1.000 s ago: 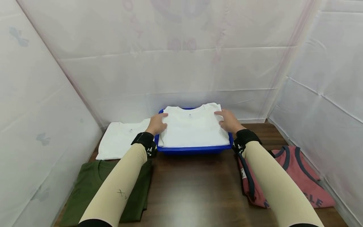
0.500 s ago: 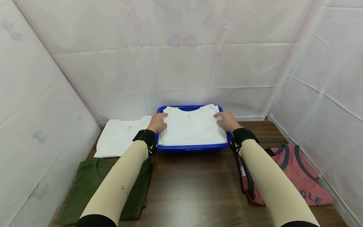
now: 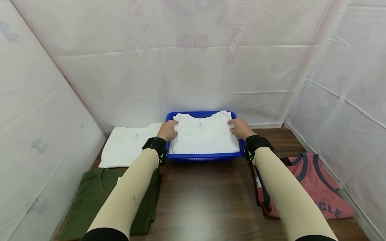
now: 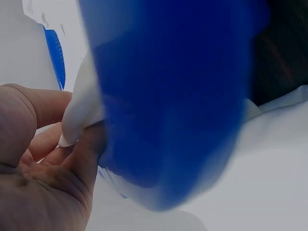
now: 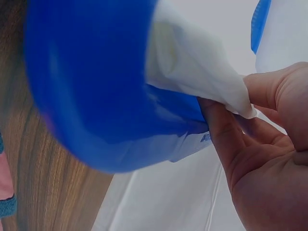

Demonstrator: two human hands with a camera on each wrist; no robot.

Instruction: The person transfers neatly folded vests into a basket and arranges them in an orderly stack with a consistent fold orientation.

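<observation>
The white shirt, folded, is spread inside the blue basket, collar toward the far rim, and there are 2 hands on it! The left hand pinches the cloth between thumb and fingers at the basket's left edge; the right hand grips a fold the same way at the right edge. The basket itself stands at the middle of the desk's far edge. Over at the far left corner, a 2nd white shirt lies flat, the green shirt nearer along the left edge, the red top by the right.
</observation>
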